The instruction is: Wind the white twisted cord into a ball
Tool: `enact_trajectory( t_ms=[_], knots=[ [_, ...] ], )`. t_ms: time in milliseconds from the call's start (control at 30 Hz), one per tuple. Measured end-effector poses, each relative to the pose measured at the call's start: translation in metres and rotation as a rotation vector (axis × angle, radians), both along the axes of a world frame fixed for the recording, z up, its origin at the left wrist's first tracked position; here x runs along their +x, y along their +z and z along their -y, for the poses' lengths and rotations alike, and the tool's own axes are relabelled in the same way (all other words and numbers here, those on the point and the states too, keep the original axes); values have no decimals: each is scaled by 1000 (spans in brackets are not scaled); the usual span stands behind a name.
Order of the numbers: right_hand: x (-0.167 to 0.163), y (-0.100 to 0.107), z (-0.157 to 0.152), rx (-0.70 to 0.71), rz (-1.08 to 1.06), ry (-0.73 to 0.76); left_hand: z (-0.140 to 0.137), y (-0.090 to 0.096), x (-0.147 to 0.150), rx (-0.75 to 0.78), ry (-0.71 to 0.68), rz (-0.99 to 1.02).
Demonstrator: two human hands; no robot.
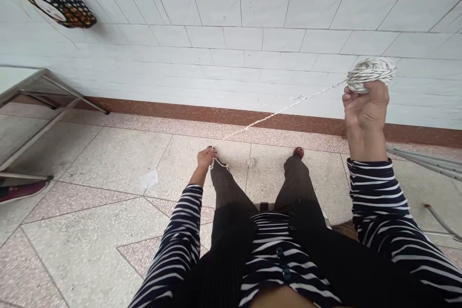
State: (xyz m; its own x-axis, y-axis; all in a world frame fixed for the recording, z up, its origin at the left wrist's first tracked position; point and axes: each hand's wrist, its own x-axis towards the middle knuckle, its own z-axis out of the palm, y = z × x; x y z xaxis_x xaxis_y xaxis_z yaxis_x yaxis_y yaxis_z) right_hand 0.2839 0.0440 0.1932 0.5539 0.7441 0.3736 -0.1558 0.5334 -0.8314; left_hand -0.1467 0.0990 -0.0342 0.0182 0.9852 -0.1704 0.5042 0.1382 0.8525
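My right hand (366, 110), raised at the right, is closed around a thick wound bundle of white cord (371, 73) with dark flecks. From the bundle a taut strand (267, 118) slopes down to the left, with a small knot or frayed bit partway along. Low over my left leg, my left hand (205, 158) pinches the far end of that strand. A short loose tail of cord (221, 162) dangles below its fingers. On the floor between my feet lies a small tangle of white cord (251, 162), apart from both hands.
A white tiled wall (238, 33) stands in front, with a patterned bag (61, 2) hanging at upper left. A metal-framed table (46, 77) is at the left, near another person's shoe (23, 191). White paper (149, 179) lies on the floor. Metal legs (429, 161) show at right.
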Motion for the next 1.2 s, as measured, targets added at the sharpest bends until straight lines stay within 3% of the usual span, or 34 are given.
enact_trajectory(
  t_ms=[100, 200, 233, 333, 467, 533, 667, 800, 867, 967, 1067, 1200],
  knots=[
    [-16, 5, 4, -74, -28, 84, -18, 6, 9, 11, 16, -39],
    [-44, -6, 0, -207, -54, 230, -23, 23, 59, 54, -53, -3],
    [-54, -12, -2, -249, -52, 278, -22, 30, 81, 94, -113, 39],
    [-79, -27, -8, -353, -32, 399, -13, 45, 146, 296, -475, 280],
    [-92, -29, -9, -372, -9, 476, 6, 43, 187, 246, -557, 330],
    [-89, -24, -8, -350, -9, 470, 10, 41, 184, 223, -483, 271],
    [-83, -19, -6, -352, -25, 470, 0, 58, 167, 418, -313, 237],
    [-93, -20, -2, -366, -35, 538, -12, 70, 184, 408, -500, 289],
    [-99, -19, 0, -360, -39, 557, -11, 62, 196, 339, -580, 287],
    [-96, -15, 0, -343, -48, 524, -2, 39, 194, 295, -569, 266],
    [-81, -6, -2, -300, -73, 453, 6, 12, 166, 230, -506, 221],
    [-67, 5, -6, -217, -114, 410, 11, -18, 120, -19, -462, 67]
  ],
)
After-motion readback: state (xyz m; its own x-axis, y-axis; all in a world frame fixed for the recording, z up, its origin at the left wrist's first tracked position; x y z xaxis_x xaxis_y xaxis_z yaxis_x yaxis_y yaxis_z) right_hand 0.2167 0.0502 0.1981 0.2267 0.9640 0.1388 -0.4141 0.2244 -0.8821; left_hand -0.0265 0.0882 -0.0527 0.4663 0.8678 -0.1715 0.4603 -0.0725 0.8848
